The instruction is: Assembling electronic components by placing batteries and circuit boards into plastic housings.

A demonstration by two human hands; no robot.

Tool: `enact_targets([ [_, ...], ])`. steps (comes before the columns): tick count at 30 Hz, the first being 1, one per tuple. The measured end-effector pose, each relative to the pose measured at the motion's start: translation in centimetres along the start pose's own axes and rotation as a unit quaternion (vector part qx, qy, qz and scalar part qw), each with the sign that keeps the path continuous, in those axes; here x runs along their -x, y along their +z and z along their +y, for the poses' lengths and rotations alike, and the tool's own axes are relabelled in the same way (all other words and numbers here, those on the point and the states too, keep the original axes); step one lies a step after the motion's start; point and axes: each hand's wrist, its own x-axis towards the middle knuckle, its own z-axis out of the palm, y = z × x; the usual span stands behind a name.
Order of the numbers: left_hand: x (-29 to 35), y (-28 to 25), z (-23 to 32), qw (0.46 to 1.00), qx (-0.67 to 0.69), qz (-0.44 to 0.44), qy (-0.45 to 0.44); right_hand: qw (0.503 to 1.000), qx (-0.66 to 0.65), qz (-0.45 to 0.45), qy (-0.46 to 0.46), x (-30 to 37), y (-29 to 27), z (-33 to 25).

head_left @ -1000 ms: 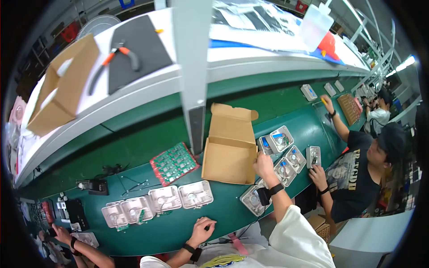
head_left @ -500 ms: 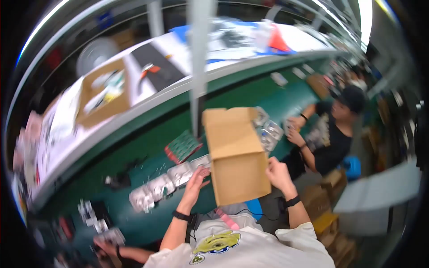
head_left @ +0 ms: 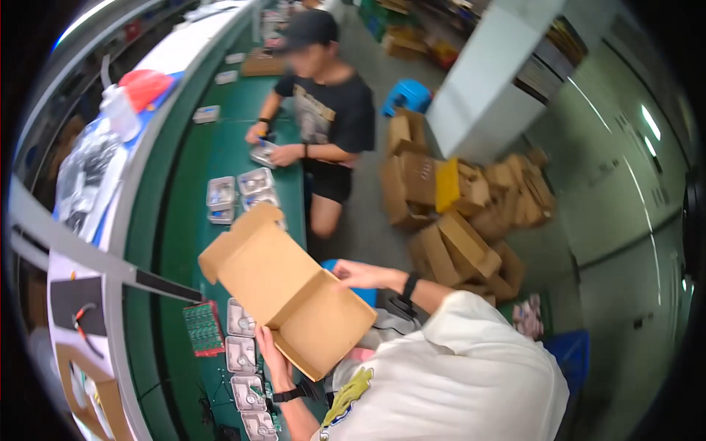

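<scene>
I hold an open brown cardboard box [head_left: 287, 294] up off the green table [head_left: 184, 184], tilted, with its flaps pointing up and to the left. My left hand [head_left: 268, 354] grips its lower edge from underneath, a black band on the wrist. My right hand [head_left: 354, 273] holds the box's far right edge, also with a black wristband. The inside of the box faces away from me and is hidden.
Clear plastic trays [head_left: 241, 356] and a green circuit board [head_left: 202, 328] lie on the table under the box; more trays [head_left: 239, 192] lie further along. A co-worker in a black shirt [head_left: 327, 110] sits at the table. Piled cardboard boxes [head_left: 463, 213], a blue stool [head_left: 408, 95] and a blue bin [head_left: 566, 353] stand on the floor.
The box lay open on the table; both my hands have picked it up and swung it to the right. My view has turned right along the table toward the floor.
</scene>
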Motion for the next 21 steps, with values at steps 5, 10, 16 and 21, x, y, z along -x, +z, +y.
enact_targets([
  [5, -0.1, 3.2, 0.4, 0.997, -0.022, -0.057, -0.046, 0.965, -0.255, 0.038, 0.051, 2.4, 0.7, -1.5],
  [10, 0.2, 2.6, -0.7, 0.983, -0.004, -0.100, -0.155, 0.920, -0.383, 0.072, -0.043, 5.8, 3.5, 1.4],
  [16, 1.0, 2.8, -1.7, 0.971, 0.091, -0.129, -0.180, 0.854, -0.519, -0.013, -0.028, 8.3, 1.0, 2.7],
  [21, 1.7, 1.9, -1.5, 0.957, 0.169, -0.172, -0.158, 0.899, -0.431, -0.002, 0.073, 10.2, 0.6, 0.7],
])
